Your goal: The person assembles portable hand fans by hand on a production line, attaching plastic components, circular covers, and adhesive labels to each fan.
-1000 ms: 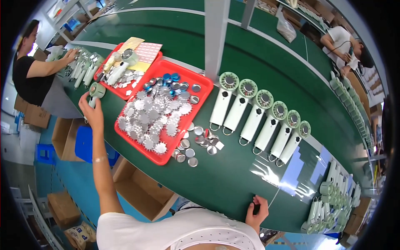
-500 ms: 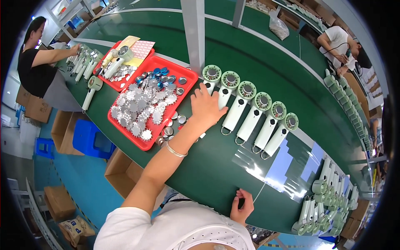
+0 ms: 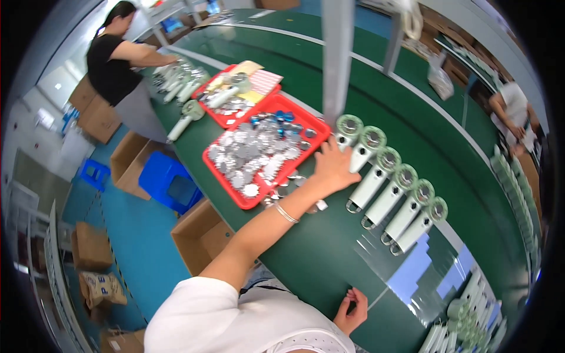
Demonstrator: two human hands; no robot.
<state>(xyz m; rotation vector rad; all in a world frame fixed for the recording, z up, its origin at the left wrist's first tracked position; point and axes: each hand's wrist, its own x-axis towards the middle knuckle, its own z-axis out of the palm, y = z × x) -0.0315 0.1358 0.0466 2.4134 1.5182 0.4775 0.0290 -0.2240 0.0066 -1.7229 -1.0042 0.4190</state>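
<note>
The leftmost handheld fan point(image 3: 347, 136) of a tidy row of six white-handled fans point(image 3: 391, 191) lies on the green worktop point(image 3: 329, 259), just right of the near red tray point(image 3: 268, 154). Its round pale-green head points away from the person and its handle points back toward them. The left hand point(image 3: 333, 168) lies flat over that handle, fingers spread and loosely open, palm down, not yet closed round anything. The hand covers most of the handle, so how firmly it presses cannot be told.

To take this fan cleanly, it seems best to close the fingers round the handle alone and lift straight up, since the next fan lies just beside it and a sideways drag would likely knock the row out of line. Small round metal parts point(image 3: 281, 187) lie loose at the tray's near corner, close under the wrist with its bangle point(image 3: 286, 213); keeping the forearm raised should stop it from sweeping them off.

The right hand point(image 3: 352, 309) rests at the worktop's near edge, fingers curled, holding nothing that can be made out.

A second red tray point(image 3: 219, 112) lies farther off, with a person in black working beyond it.
</note>
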